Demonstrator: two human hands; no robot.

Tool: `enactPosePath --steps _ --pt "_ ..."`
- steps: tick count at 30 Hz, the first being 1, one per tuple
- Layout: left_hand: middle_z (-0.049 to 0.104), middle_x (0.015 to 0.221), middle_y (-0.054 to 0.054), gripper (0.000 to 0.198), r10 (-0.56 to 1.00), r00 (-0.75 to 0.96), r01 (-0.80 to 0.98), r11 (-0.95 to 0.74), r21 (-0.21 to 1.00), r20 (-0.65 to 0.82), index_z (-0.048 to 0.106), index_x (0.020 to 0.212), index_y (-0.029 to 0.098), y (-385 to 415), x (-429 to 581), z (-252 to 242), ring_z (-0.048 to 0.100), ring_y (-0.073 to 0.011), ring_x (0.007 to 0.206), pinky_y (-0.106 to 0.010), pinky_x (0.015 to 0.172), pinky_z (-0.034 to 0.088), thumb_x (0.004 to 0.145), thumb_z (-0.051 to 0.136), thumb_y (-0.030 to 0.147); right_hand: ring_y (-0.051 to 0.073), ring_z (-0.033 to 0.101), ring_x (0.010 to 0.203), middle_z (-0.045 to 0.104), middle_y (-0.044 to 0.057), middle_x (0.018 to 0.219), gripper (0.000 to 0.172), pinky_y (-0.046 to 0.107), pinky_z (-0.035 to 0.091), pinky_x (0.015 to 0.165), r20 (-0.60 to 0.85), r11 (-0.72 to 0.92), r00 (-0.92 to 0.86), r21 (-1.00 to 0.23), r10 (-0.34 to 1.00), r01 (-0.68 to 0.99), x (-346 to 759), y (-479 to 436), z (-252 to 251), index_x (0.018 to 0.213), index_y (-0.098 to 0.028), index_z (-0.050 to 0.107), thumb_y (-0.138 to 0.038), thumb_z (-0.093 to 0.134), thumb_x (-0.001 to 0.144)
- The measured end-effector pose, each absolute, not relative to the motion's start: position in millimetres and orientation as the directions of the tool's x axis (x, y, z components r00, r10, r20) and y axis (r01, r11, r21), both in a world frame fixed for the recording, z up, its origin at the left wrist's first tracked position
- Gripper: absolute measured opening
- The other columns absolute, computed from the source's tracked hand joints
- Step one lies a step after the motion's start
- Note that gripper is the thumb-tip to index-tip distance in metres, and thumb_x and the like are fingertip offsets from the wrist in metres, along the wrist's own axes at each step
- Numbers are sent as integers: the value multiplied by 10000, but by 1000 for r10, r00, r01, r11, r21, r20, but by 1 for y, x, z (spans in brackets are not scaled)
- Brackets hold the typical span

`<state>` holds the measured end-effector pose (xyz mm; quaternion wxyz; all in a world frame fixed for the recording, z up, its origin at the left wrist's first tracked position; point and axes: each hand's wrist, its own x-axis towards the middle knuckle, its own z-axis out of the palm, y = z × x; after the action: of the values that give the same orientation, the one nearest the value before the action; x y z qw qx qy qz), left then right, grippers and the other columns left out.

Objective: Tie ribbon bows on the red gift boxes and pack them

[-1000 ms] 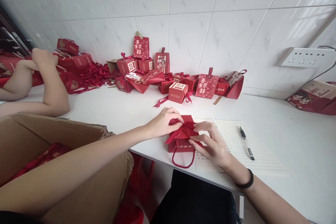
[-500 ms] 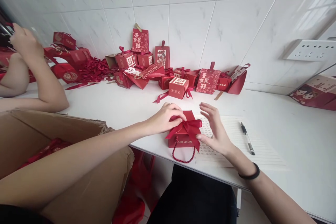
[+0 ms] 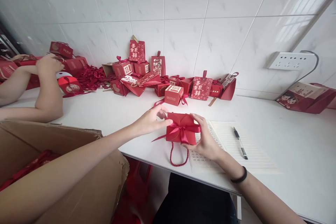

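Observation:
A small red gift box (image 3: 171,139) with a red ribbon bow (image 3: 183,131) faces me near the table's front edge, its twisted red cord handle (image 3: 179,164) hanging toward me. My right hand (image 3: 206,136) grips the box's right side, thumb at the lower edge and fingers over the top corner. At the upper left corner is my left hand (image 3: 153,120), its fingers apart and thumb tip by the ribbon; whether it touches the box is hard to tell. A ribbon tail sticks out to the left below it.
A lined sheet with handwriting (image 3: 252,148) and a pen (image 3: 240,142) lie to the right. Several red gift boxes (image 3: 174,95) stand along the tiled wall. A cardboard box (image 3: 105,168) is at my left, a co-worker's arms (image 3: 49,87) beyond it. A power strip (image 3: 291,61) hangs at right.
My right hand has closed on the box's right side and the box has tipped so its bow side faces me. My left hand has let go of the bow and moved left.

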<state>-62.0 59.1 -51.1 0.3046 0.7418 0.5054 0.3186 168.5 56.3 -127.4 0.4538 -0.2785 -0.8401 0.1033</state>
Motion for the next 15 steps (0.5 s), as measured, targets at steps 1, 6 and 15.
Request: enactPosePath --steps 1,6,15 --pt "597 936 -34 324 941 281 539 -316 781 187 523 929 188 59 -62 -51 589 -188 900 -352 814 466 741 628 430 314 372 1243 327 140 1301 864 523 436 976 728 837 -425 -403 539 371 168 56 -127 1418 -277 171 -374 713 752" --pt "614 899 -12 263 893 261 452 -449 771 367 507 899 195 48 -55 -46 607 -147 814 -326 793 482 751 637 370 322 346 1262 319 149 1312 871 551 424 977 838 876 -313 -339 447 344 167 55 -128 1417 -272 189 -393 726 743" --pt "601 777 -12 120 330 452 361 -917 168 829 552 827 179 27 -41 -45 573 -115 742 -255 684 490 808 555 61 330 344 1270 307 156 1323 854 556 440 956 898 889 -230 -277 374 365 168 53 -130 1410 -264 209 -355 734 743"
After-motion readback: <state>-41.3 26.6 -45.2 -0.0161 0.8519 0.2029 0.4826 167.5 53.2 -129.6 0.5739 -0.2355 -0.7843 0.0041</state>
